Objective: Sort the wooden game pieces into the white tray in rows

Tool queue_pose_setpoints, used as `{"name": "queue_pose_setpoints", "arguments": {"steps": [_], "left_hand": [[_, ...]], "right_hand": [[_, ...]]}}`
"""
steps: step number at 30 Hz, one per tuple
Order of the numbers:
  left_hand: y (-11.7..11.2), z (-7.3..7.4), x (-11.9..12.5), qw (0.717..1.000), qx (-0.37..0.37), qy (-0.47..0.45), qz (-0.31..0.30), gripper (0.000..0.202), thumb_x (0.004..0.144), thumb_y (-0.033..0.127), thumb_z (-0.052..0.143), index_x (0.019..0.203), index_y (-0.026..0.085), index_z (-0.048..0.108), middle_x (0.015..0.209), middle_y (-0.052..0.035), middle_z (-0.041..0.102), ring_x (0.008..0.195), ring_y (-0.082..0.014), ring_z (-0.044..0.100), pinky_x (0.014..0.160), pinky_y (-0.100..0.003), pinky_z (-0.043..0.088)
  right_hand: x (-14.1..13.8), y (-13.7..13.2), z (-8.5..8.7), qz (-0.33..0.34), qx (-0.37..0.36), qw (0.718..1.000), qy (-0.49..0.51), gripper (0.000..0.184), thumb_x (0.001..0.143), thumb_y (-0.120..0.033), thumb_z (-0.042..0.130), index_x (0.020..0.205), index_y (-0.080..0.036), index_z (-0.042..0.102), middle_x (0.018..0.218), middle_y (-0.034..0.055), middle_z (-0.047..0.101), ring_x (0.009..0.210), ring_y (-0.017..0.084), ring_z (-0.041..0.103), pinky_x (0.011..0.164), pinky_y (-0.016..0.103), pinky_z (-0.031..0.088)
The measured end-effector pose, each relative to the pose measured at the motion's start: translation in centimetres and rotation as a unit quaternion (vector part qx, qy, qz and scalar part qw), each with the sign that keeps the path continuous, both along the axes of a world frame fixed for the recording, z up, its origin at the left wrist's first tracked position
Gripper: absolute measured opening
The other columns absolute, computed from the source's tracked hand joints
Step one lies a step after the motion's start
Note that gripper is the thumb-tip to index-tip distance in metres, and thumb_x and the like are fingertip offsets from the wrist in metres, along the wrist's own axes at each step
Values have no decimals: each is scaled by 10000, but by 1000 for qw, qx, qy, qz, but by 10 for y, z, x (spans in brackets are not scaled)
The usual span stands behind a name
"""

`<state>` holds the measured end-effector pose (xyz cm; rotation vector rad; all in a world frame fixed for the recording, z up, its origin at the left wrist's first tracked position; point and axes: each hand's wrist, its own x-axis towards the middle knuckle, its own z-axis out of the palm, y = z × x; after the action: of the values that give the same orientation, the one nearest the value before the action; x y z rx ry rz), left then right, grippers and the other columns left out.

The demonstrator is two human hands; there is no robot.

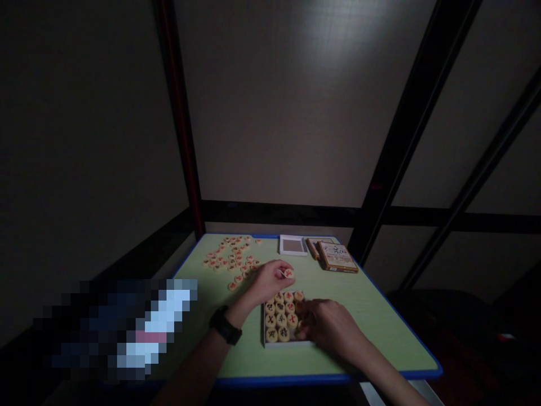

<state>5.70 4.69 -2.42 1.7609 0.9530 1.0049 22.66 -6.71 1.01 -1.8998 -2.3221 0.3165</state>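
Note:
My left hand (270,279), with a black watch on its wrist, pinches one round wooden game piece (288,273) with a red mark, held just above the far edge of a shallow white box (267,341). The box holds rows of round pieces (281,316) marked in red and black. My right hand (327,327) rests curled over the right side of that box, fingers on the pieces there; what they grip is hidden. A loose spread of several more pieces (232,259) lies on the green table (372,316) to the far left.
A white box lid or tray (292,245) and two flat printed boxes (336,256) lie at the table's far edge. The table has a blue rim. Dark frame bars (180,118) rise behind it. A blurred patch (122,327) sits at the lower left.

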Motion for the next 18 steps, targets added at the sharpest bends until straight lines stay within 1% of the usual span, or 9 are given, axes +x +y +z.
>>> {"name": "queue_pose_setpoints", "arguments": {"steps": [4, 7, 9, 11, 15, 18], "left_hand": [[0, 0, -1, 1000, 2, -5, -2, 262, 680, 220, 740, 932, 175, 685, 645, 47, 569, 606, -109, 534, 551, -199, 399], [-1, -1, 0, 1000, -2, -7, -3, 267, 677, 208, 747, 934, 162, 693, 637, 45, 566, 595, -108, 531, 548, -201, 393], [-1, -1, 0, 1000, -7, -7, -4, 273, 676, 194, 751, 941, 155, 700, 640, 45, 566, 594, -106, 532, 552, -201, 395], [-1, -2, 1, 1000, -14, -11, -4, 276, 672, 176, 754, 944, 152, 709, 657, 40, 575, 603, -104, 536, 563, -201, 404], [-1, -2, 2, 999, -26, -34, -21, 298, 648, 130, 756, 945, 145, 731, 766, 1, 635, 663, -112, 566, 607, -211, 448], [-1, -3, 1, 998, -28, -51, -33, 307, 636, 114, 758, 941, 143, 749, 891, -41, 672, 725, -125, 595, 664, -230, 489]], "right_hand": [[-1, 0, 1, 11, 30, 999, -3, 174, 750, -232, 700, 916, -226, 753, 925, 83, 790, 863, 262, 730, 634, 268, 378], [0, 0, 4, 20, 26, 999, -8, 164, 739, -263, 725, 899, -239, 752, 894, 67, 789, 838, 264, 731, 613, 268, 359], [0, 1, 5, 24, 24, 999, -21, 143, 740, -251, 720, 878, -234, 748, 872, 68, 785, 823, 267, 728, 600, 270, 341], [-2, 2, 5, 24, 29, 998, -43, 137, 750, -208, 683, 874, -220, 740, 872, 81, 782, 813, 267, 725, 594, 274, 325], [-6, 5, 1, 31, 45, 997, -62, 257, 752, -151, 619, 980, -209, 723, 912, 91, 777, 797, 252, 717, 589, 274, 313], [-5, 5, -1, 37, 52, 996, -55, 267, 754, -154, 617, 994, -214, 719, 904, 82, 771, 770, 236, 708, 588, 267, 320]]}}
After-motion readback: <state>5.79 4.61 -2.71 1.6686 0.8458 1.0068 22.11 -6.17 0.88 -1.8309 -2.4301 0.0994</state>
